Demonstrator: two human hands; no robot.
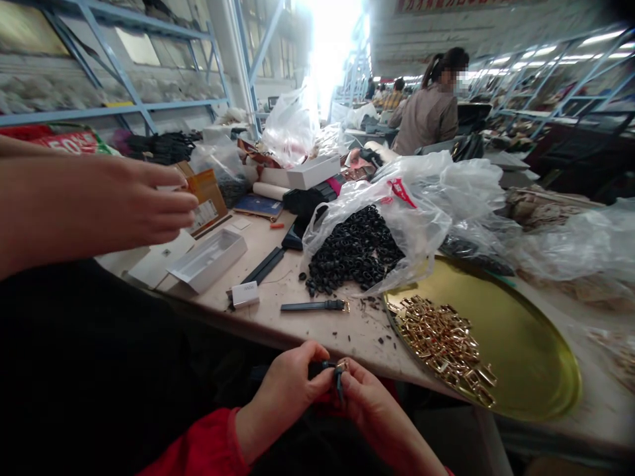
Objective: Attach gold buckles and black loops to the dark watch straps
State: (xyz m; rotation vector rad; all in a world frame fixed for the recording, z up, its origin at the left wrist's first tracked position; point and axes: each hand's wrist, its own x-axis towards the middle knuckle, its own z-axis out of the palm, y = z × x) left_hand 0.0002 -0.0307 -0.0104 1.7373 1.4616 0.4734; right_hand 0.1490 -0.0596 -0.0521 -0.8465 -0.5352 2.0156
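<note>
My left hand [282, 396] and my right hand [370, 400] meet below the table's front edge. Both pinch a small dark strap [338, 382] with a gold-coloured buckle at its top. A finished-looking dark strap with a gold buckle [315, 306] lies flat on the table just beyond them. Black loops [354, 248] spill in a heap from an open clear plastic bag [421, 218]. To the right, gold buckles [441, 337] are piled on the left part of a round gold tray [526, 350].
Another person's hand and forearm [99, 198] reach in from the left. White boxes [208, 261], a small white block [245, 294] and a dark flat strip [265, 268] lie on the table [278, 330]. A seated person [426, 119] is farther back.
</note>
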